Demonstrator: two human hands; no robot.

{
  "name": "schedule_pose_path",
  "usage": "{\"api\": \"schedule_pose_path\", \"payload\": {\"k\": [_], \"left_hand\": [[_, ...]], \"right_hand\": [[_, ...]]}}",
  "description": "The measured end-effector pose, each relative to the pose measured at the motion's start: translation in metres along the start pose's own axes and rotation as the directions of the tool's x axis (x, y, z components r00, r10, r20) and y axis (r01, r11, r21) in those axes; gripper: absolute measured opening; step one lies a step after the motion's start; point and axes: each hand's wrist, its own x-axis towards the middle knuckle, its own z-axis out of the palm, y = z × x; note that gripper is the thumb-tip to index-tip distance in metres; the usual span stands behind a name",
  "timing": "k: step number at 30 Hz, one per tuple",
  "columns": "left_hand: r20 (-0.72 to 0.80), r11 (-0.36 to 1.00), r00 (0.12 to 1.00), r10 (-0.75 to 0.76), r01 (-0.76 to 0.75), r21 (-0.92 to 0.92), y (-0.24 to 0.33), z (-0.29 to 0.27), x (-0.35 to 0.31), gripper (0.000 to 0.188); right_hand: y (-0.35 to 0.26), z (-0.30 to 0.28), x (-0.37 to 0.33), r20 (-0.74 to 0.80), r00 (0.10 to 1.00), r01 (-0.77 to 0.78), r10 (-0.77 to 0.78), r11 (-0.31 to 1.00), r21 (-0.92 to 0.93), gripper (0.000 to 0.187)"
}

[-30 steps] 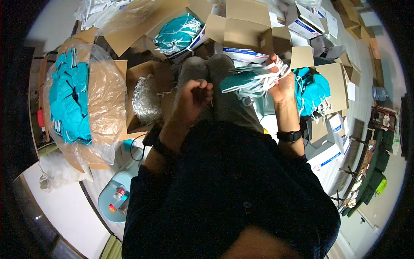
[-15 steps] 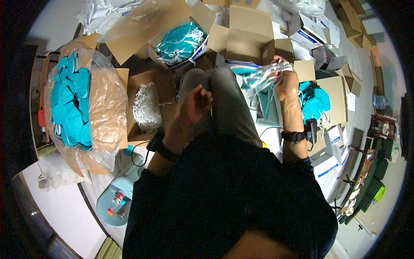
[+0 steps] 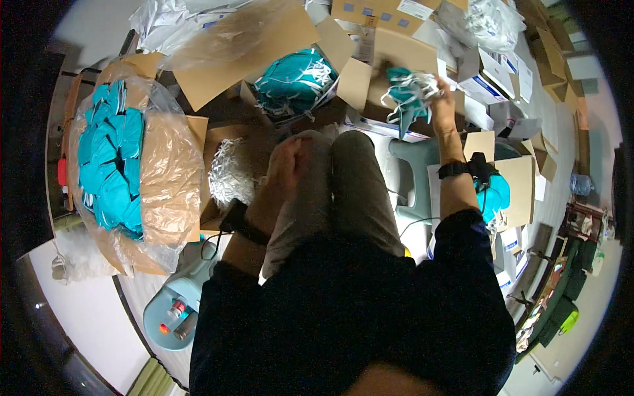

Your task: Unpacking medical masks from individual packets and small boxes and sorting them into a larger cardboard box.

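Observation:
My right hand (image 3: 442,105) grips a bunch of teal face masks (image 3: 411,99) by their white straps. The masks hang down over the near side of an open cardboard box (image 3: 404,56) in front of my knees. On my left thigh lies my left hand (image 3: 289,162), loosely open and holding nothing I can see; its fingers are dim and slightly smeared. Another box, just beyond my knees, holds a heap of teal masks with white straps (image 3: 294,82). To the right, partly hidden by my right forearm, more teal masks (image 3: 494,197) sit in a carton.
On the left a large plastic-lined carton (image 3: 173,175) holds many teal masks (image 3: 109,165). Between it and my left leg, a box contains white straps (image 3: 231,173). A pale blue stool (image 3: 158,323) carries a bottle. White cartons (image 3: 485,76) and a plastic bag (image 3: 485,26) lie at far right.
My right hand has moved forward with the masks, over the open box. My left hand has come down onto my thigh. The view has shifted slightly.

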Motion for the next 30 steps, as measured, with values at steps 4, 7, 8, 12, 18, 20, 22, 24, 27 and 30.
{"api": "schedule_pose_path", "payload": {"k": [4, 7, 8, 12, 18, 20, 22, 24, 27, 30], "left_hand": [[-0.114, 0.983, 0.987, 0.115, -0.097, 0.159, 0.029, -0.019, 0.049, 0.023], [-0.204, 0.987, 0.976, 0.078, -0.047, 0.152, 0.037, -0.017, 0.119, 0.018], [-0.232, 0.991, 0.971, 0.052, -0.022, 0.13, 0.033, -0.023, 0.143, 0.016], [-0.152, 0.493, 0.882, 0.446, -0.1, 0.864, 0.024, -0.073, 0.193, 0.036], [0.035, 0.197, 0.886, 0.463, -0.141, 0.97, 0.025, -0.044, 0.237, 0.069], [0.019, 0.197, 0.897, 0.443, -0.118, 0.973, 0.027, -0.039, 0.245, 0.065], [0.02, 0.11, 0.878, 0.478, -0.082, 0.991, 0.023, -0.048, 0.253, 0.062], [-0.021, 0.176, 0.885, 0.465, -0.069, 0.982, 0.016, -0.057, 0.252, 0.051], [-0.213, 0.728, 0.946, 0.245, -0.035, 0.684, 0.019, -0.054, 0.224, 0.025], [-0.335, 0.965, 0.94, -0.056, 0.137, 0.222, 0.021, -0.004, 0.156, 0.025]], "right_hand": [[0.059, -0.019, -0.019, -0.057, 0.997, -0.07, 0.052, 0.917, -0.393, 0.052], [0.123, -0.062, -0.039, -0.053, 0.994, 0.057, -0.094, 0.877, -0.478, 0.051], [0.128, -0.063, -0.047, -0.08, 0.996, 0.003, -0.034, 0.936, -0.353, 0.05], [0.068, -0.003, -0.096, -0.073, 0.952, -0.306, 0.297, 0.909, -0.283, 0.045], [0.067, -0.013, -0.115, -0.133, 0.932, -0.361, 0.338, 0.897, -0.253, 0.049], [0.062, -0.003, -0.115, -0.129, 0.926, -0.379, 0.356, 0.879, -0.29, 0.047], [0.056, 0.008, -0.113, -0.061, 0.933, -0.358, 0.354, 0.903, -0.238, 0.045], [0.043, 0.025, -0.113, 0.0, 0.93, -0.359, 0.368, 0.907, -0.22, 0.039], [0.023, 0.054, -0.11, 0.109, 0.929, -0.33, 0.353, 0.926, -0.182, 0.032], [0.004, 0.079, -0.108, 0.108, 0.943, -0.306, 0.314, 0.949, -0.081, 0.03]]}}
